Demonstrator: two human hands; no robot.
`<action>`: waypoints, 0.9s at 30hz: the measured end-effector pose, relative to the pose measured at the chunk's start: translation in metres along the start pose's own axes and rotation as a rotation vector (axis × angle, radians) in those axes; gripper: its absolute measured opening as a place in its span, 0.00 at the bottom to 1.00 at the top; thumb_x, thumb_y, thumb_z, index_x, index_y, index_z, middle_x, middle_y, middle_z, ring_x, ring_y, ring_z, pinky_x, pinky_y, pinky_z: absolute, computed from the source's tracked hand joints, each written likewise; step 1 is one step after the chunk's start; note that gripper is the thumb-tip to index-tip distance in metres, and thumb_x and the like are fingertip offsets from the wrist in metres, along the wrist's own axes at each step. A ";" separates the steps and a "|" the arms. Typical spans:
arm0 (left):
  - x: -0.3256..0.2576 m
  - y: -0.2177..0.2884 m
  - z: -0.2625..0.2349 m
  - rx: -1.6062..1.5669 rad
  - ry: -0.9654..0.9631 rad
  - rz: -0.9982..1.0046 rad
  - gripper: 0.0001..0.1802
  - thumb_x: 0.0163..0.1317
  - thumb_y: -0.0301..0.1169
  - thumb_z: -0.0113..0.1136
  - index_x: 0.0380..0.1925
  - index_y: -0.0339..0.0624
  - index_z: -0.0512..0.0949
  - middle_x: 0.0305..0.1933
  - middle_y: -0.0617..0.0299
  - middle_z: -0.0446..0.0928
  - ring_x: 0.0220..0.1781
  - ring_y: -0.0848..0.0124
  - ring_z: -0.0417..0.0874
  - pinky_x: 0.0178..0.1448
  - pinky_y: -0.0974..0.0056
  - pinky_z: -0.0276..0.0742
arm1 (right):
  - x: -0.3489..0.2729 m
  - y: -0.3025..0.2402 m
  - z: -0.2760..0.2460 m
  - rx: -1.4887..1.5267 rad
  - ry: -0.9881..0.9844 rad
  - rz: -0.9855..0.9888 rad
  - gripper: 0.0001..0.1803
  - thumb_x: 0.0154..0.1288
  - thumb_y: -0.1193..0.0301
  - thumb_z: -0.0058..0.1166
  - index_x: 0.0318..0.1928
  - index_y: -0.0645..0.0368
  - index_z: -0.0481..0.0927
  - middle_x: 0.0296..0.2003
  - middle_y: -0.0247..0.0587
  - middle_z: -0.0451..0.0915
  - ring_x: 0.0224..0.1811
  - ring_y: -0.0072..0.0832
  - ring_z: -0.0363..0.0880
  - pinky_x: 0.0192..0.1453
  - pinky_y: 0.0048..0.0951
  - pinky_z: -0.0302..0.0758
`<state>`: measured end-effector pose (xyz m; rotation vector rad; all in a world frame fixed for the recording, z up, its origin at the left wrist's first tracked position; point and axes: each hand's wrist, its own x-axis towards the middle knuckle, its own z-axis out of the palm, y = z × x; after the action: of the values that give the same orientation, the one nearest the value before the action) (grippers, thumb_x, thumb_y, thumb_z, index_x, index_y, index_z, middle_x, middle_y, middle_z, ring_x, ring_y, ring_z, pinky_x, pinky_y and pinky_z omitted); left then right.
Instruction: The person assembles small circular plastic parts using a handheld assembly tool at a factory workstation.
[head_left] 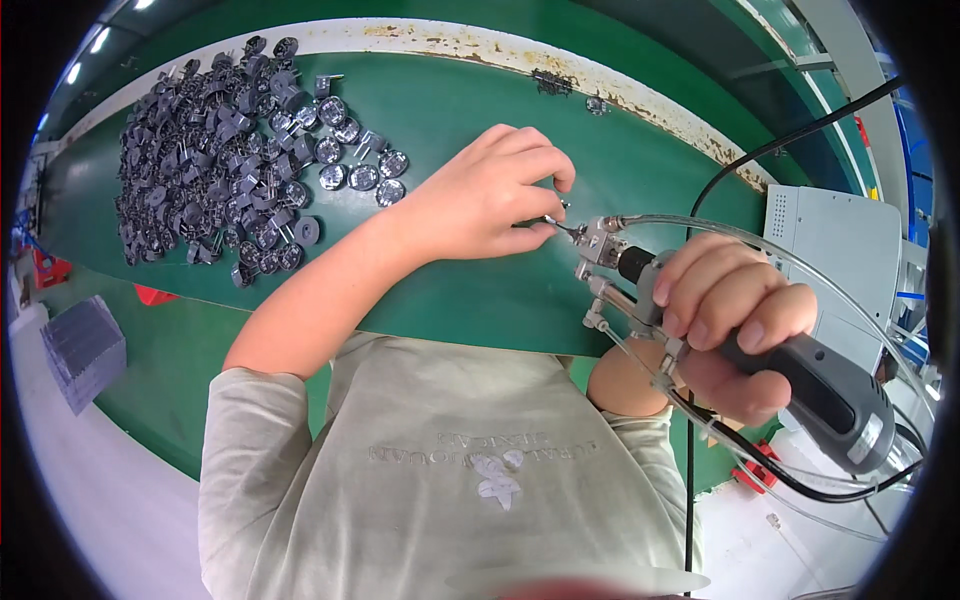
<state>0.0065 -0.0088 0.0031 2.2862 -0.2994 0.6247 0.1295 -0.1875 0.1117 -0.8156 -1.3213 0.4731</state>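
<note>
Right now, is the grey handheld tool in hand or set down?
In hand: the right hand is closed around the grey handheld tool.

Left forearm [325, 285] reaches diagonally inward; left hand [495, 195] is back upward, fingers curved. Right hand [735, 315] forms a closed grip, thumb [765, 394] lowermost.

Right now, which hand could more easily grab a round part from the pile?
Probably left: the left hand is nearer the pile, while the right hand is wrapped around the grey tool, farther away.
</note>
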 end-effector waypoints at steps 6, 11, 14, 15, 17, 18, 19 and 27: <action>-0.002 0.000 0.003 -0.009 0.011 -0.002 0.08 0.45 0.27 0.72 0.23 0.44 0.79 0.40 0.67 0.76 0.47 0.64 0.76 0.54 0.57 0.68 | -0.001 0.002 0.000 0.013 -0.015 -0.013 0.26 0.62 0.48 0.64 0.41 0.53 0.68 0.26 0.34 0.75 0.22 0.30 0.78 0.31 0.36 0.80; -0.003 0.001 0.005 -0.007 -0.003 -0.026 0.09 0.45 0.28 0.72 0.23 0.45 0.78 0.40 0.67 0.75 0.46 0.64 0.76 0.54 0.57 0.68 | -0.001 0.003 0.003 0.007 0.002 -0.024 0.26 0.61 0.48 0.64 0.40 0.54 0.68 0.25 0.34 0.76 0.22 0.30 0.78 0.30 0.36 0.80; -0.001 0.001 0.005 -0.004 -0.001 -0.027 0.10 0.44 0.29 0.73 0.25 0.46 0.79 0.39 0.67 0.75 0.46 0.64 0.76 0.54 0.57 0.68 | -0.003 0.003 0.006 -0.003 0.055 -0.021 0.26 0.61 0.48 0.64 0.39 0.54 0.68 0.24 0.33 0.75 0.21 0.30 0.78 0.30 0.36 0.80; 0.000 0.002 0.004 -0.003 0.007 -0.030 0.12 0.43 0.30 0.73 0.27 0.46 0.79 0.39 0.67 0.75 0.45 0.64 0.76 0.53 0.57 0.68 | -0.003 0.003 0.006 0.004 0.081 -0.017 0.25 0.62 0.49 0.65 0.39 0.54 0.68 0.24 0.34 0.75 0.20 0.30 0.77 0.30 0.36 0.80; 0.003 0.005 0.000 -0.001 0.010 -0.056 0.14 0.42 0.32 0.74 0.30 0.46 0.80 0.40 0.67 0.75 0.46 0.64 0.76 0.54 0.57 0.68 | -0.004 0.003 0.007 0.005 0.112 -0.013 0.24 0.62 0.50 0.65 0.39 0.54 0.68 0.23 0.34 0.75 0.20 0.30 0.77 0.29 0.36 0.80; 0.002 0.006 -0.002 0.012 0.021 -0.094 0.16 0.42 0.33 0.74 0.33 0.47 0.81 0.40 0.66 0.75 0.46 0.64 0.76 0.54 0.57 0.67 | -0.004 0.004 0.009 0.006 0.178 -0.007 0.22 0.63 0.53 0.66 0.38 0.54 0.69 0.23 0.35 0.75 0.19 0.30 0.76 0.29 0.36 0.79; 0.001 0.006 -0.001 0.016 0.022 -0.099 0.16 0.42 0.33 0.74 0.33 0.47 0.81 0.40 0.66 0.75 0.46 0.64 0.76 0.54 0.57 0.67 | -0.005 0.006 0.010 0.007 0.244 0.000 0.21 0.63 0.57 0.67 0.37 0.55 0.69 0.22 0.36 0.75 0.19 0.30 0.75 0.28 0.36 0.78; -0.004 -0.001 0.003 0.112 -0.088 -0.175 0.17 0.45 0.35 0.72 0.38 0.46 0.83 0.42 0.65 0.74 0.47 0.64 0.75 0.57 0.58 0.66 | -0.003 0.024 0.010 0.041 0.354 0.051 0.18 0.60 0.64 0.68 0.32 0.58 0.70 0.18 0.39 0.74 0.16 0.30 0.72 0.26 0.36 0.75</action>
<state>0.0041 -0.0104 -0.0013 2.4189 -0.1059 0.4627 0.1222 -0.1715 0.0923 -0.8564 -0.9634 0.3740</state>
